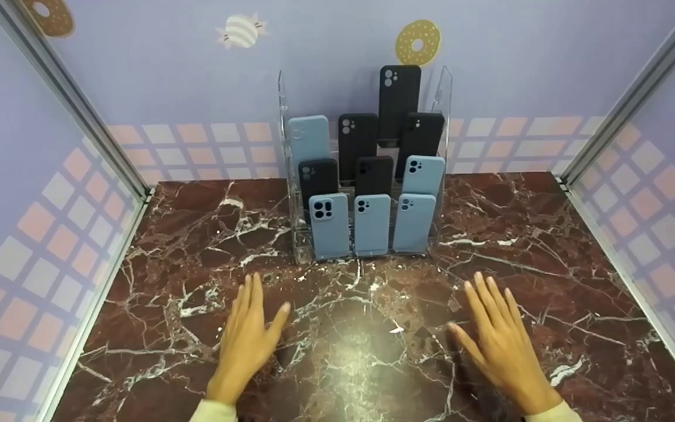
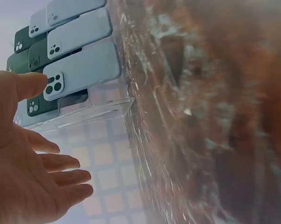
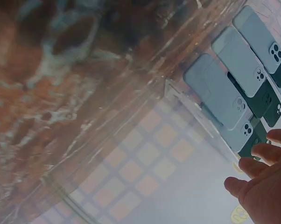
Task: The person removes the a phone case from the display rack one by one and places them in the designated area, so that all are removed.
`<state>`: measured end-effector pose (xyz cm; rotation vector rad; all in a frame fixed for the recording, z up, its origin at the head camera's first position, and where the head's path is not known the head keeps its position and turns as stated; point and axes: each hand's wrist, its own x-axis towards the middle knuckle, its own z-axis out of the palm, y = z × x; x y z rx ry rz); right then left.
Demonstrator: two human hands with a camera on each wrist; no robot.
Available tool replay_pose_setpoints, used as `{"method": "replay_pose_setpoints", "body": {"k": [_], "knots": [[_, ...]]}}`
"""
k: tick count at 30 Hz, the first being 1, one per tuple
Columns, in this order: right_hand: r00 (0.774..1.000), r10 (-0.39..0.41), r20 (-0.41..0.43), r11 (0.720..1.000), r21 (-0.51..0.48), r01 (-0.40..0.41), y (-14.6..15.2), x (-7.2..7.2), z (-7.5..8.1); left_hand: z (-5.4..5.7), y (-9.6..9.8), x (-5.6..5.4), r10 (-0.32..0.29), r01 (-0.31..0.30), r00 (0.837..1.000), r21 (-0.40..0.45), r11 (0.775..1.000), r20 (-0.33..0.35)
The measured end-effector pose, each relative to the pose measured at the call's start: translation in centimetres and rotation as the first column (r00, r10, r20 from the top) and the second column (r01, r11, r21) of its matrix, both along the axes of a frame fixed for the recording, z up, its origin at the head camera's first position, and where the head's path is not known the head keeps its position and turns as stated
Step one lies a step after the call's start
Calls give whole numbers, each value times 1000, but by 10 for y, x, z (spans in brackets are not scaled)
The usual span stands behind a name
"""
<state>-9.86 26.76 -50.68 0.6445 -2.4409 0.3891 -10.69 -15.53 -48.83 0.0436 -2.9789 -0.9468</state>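
Observation:
A clear acrylic stand (image 1: 303,253) at the back of the table holds several phone cases in tiers, some light blue and some black. Along its front row stand three light blue cases, among them a left one (image 1: 330,225) with a larger camera cutout. One black case (image 1: 399,102) stands highest, at the back right. My left hand (image 1: 248,337) is in front of the stand to the left, fingers straight, thumb apart, holding nothing. On the other side my right hand (image 1: 501,346) has its fingers extended and is likewise without anything in it. Both hands are apart from the stand.
The table (image 1: 361,351) has a dark red marble pattern with white veins. Lilac panels printed with squares and sweets enclose it at the back (image 1: 337,35), left (image 1: 33,234) and right (image 1: 654,176). Metal strips run along the corners.

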Motion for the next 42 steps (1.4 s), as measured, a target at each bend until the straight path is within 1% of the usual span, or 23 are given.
{"method": "replay_pose_setpoints", "body": {"k": [2, 4, 8, 10, 13, 15, 18, 21, 24, 27, 30, 34, 39, 42], "knots": [[1000, 10, 8, 1000, -8, -10, 0, -7, 3, 2, 1, -11, 4, -4, 1000, 44, 999, 3], [999, 15, 33, 1000, -17, -14, 0, -14, 7, 5, 3, -24, 13, -14, 1000, 77, 997, 14], [997, 20, 81, 999, -48, -16, 0, -33, 15, 10, 7, -52, 41, -43, 999, 135, 990, 21], [996, 32, 88, 996, -83, -24, 0, -44, 18, 12, 9, -67, 46, -46, 999, 143, 989, 3], [996, 50, 71, 989, -140, -39, -1, -61, 21, 13, 10, -87, 48, -44, 998, 136, 990, -32], [996, 64, 68, 983, -175, -51, -2, -72, 23, 12, 11, -99, 54, -48, 997, 120, 992, -46], [995, 74, 71, 974, -220, -57, -7, -90, 25, 8, 13, -113, 75, -67, 995, 136, 988, -58], [994, 90, 58, 958, -279, -70, -12, -107, 27, 4, 16, -123, 109, -95, 992, 173, 980, -71], [995, 95, 12, 937, -338, -85, -16, -126, 28, 0, 20, -130, 138, -115, 986, 204, 972, -98], [996, 80, -30, 921, -380, -85, -20, -144, 30, -2, 24, -135, 167, -134, 977, 227, 965, -133], [998, 60, -35, 909, -410, -70, -23, -158, 32, -4, 27, -140, 203, -159, 965, 245, 956, -166], [999, 44, -3, 898, -438, -41, -27, -169, 34, -4, 29, -145, 234, -176, 951, 267, 947, -202], [1000, 22, 15, 889, -458, -13, -32, -179, 34, -2, 30, -150, 250, -170, 935, 303, 938, -250], [999, 5, 38, 880, -475, 14, -34, -184, 33, -1, 30, -152, 255, -167, 927, 305, 937, -275]]}}
